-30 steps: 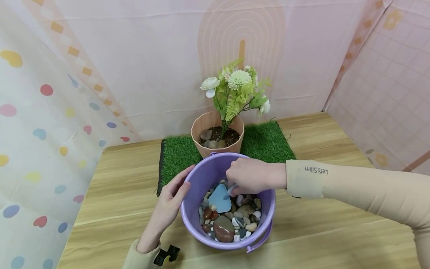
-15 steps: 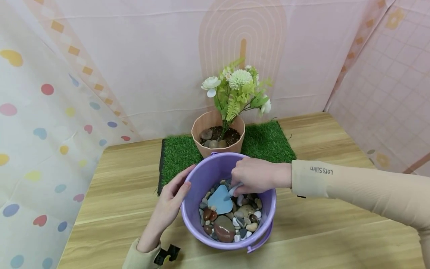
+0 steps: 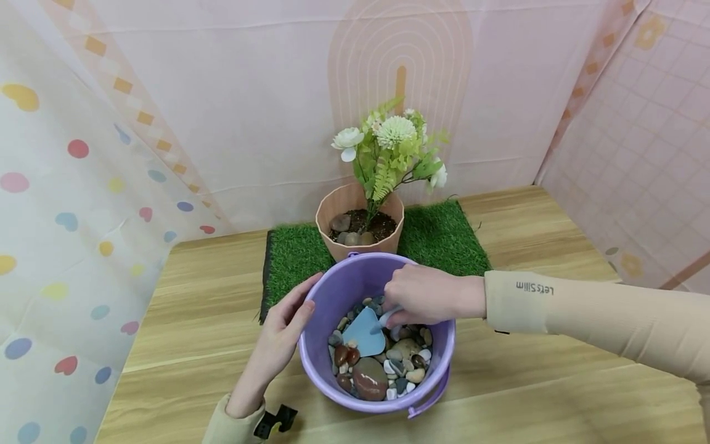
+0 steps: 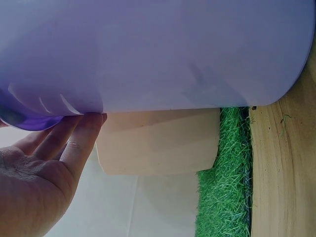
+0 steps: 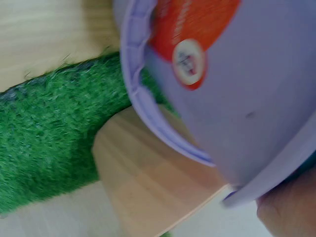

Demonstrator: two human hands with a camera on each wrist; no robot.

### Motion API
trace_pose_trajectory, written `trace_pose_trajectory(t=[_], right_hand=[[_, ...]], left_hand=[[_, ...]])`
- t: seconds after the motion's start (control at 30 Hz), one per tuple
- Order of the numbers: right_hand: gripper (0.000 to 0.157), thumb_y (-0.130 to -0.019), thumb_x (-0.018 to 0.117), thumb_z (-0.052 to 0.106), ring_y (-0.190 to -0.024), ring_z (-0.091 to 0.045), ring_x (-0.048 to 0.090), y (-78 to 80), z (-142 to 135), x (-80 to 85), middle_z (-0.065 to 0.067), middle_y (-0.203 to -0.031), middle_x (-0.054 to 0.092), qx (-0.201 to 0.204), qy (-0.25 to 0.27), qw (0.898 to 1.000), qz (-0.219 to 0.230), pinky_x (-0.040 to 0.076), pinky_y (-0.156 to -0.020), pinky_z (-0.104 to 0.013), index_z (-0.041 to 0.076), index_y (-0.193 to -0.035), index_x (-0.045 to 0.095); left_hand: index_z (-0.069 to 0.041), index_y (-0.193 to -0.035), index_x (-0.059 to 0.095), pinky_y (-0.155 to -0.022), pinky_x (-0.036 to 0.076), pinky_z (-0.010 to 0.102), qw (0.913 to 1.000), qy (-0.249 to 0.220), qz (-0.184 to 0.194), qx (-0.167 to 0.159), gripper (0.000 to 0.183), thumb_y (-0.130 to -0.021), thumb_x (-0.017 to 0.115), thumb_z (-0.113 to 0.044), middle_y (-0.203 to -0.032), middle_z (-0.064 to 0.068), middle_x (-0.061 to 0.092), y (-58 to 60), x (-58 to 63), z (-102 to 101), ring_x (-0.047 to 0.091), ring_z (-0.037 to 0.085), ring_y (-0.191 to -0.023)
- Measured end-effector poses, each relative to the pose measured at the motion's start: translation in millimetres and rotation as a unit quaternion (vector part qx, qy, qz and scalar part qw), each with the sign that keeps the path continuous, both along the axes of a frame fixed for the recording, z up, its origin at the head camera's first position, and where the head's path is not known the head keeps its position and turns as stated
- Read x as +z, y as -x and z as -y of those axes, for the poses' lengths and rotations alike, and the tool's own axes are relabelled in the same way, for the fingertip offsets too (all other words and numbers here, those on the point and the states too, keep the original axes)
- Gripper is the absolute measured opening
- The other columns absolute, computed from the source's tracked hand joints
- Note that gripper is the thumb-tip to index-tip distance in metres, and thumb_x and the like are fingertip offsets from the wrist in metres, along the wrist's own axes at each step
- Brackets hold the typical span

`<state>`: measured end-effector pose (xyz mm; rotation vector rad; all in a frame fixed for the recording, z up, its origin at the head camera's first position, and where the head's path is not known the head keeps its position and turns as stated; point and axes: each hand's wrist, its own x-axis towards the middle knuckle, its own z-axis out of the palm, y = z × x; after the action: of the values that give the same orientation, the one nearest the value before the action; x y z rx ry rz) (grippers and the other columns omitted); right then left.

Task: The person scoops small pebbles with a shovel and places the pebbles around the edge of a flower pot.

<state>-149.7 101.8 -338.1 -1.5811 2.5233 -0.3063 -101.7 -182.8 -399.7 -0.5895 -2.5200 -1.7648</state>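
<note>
In the head view a purple bucket stands on the table, partly filled with pebbles and bigger stones. My right hand reaches over its right rim and grips the handle of a light blue toy shovel. The shovel's blade lies on the stones, toward the back left inside; most of the handle is hidden by the fingers. My left hand holds the bucket's left side, thumb at the rim. The left wrist view shows those fingers against the bucket's outer wall.
Behind the bucket, a peach flowerpot with soil, stones and white artificial flowers stands on an artificial grass mat. The bucket's handle hangs at the front right. Printed cloth surrounds the wooden table.
My right hand has shifted slightly right and nearer, drawing the shovel a little the same way over the stones. The left hand and bucket stay in place.
</note>
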Motion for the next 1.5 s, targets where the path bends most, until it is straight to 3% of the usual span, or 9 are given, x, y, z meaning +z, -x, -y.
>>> trace_pose_trajectory(t=[0.13,0.3,0.4,0.63,1.0,1.5], right_hand=[[0.028,-0.097,0.076,0.025,-0.054,0.002,0.042,0.4,2.9,-0.8,0.008,-0.059,0.063,-0.004,0.004,1.000,0.013,0.038,-0.058,-0.015,0.016,-0.070,0.074],[0.016,-0.097,0.076,0.026,-0.066,0.002,0.066,5.2,1.4,1.9,0.007,-0.079,0.081,-0.015,-0.003,0.997,0.071,0.052,-0.068,-0.016,0.017,-0.089,0.086],[0.016,-0.097,0.076,0.029,-0.070,0.002,0.069,4.7,0.7,2.7,0.008,-0.082,0.083,-0.018,-0.004,0.996,0.091,0.054,-0.070,-0.016,0.018,-0.090,0.087],[0.015,-0.097,0.076,0.027,-0.067,0.006,0.066,1.4,0.1,1.0,0.007,-0.083,0.083,-0.019,0.005,0.994,0.106,0.052,-0.067,-0.013,0.017,-0.094,0.087],[0.016,-0.098,0.075,0.031,-0.056,0.011,0.047,1.7,-11.7,5.4,0.007,-0.083,0.083,0.002,0.030,0.992,0.119,0.045,-0.059,-0.012,0.019,-0.098,0.086],[0.018,-0.096,0.077,0.031,-0.056,0.007,0.044,3.8,-21.9,21.1,0.010,-0.086,0.083,-0.032,0.041,0.987,0.154,0.045,-0.060,-0.015,0.020,-0.108,0.085]], left_hand=[[-0.005,-0.156,0.050,-0.096,0.057,0.016,1.0000,-0.001,0.002,0.004,0.045,-0.112,0.046,-0.012,-0.155,0.026,0.055,-0.9,0.7,1.3,0.060,-0.010,-0.123],[-0.005,-0.156,0.049,-0.096,0.057,0.016,0.9999,-0.005,0.010,-0.001,0.045,-0.112,0.046,-0.013,-0.155,0.026,0.054,-2.0,1.0,1.4,0.061,-0.010,-0.123],[-0.004,-0.156,0.049,-0.095,0.057,0.017,1.0000,-0.005,0.006,-0.001,0.045,-0.112,0.046,-0.012,-0.155,0.027,0.055,-1.9,0.7,1.1,0.061,-0.009,-0.122],[-0.004,-0.156,0.048,-0.096,0.057,0.016,1.0000,-0.004,0.005,-0.002,0.045,-0.112,0.046,-0.012,-0.155,0.027,0.054,-1.1,0.3,0.9,0.061,-0.010,-0.122],[-0.004,-0.156,0.048,-0.097,0.056,0.016,0.9999,-0.007,0.007,-0.006,0.045,-0.112,0.046,-0.012,-0.155,0.027,0.054,-0.5,-1.0,-0.1,0.061,-0.009,-0.123],[-0.003,-0.156,0.048,-0.095,0.057,0.017,0.9999,-0.011,0.006,-0.009,0.045,-0.112,0.046,-0.011,-0.155,0.028,0.054,0.1,-0.8,0.4,0.062,-0.009,-0.123]])
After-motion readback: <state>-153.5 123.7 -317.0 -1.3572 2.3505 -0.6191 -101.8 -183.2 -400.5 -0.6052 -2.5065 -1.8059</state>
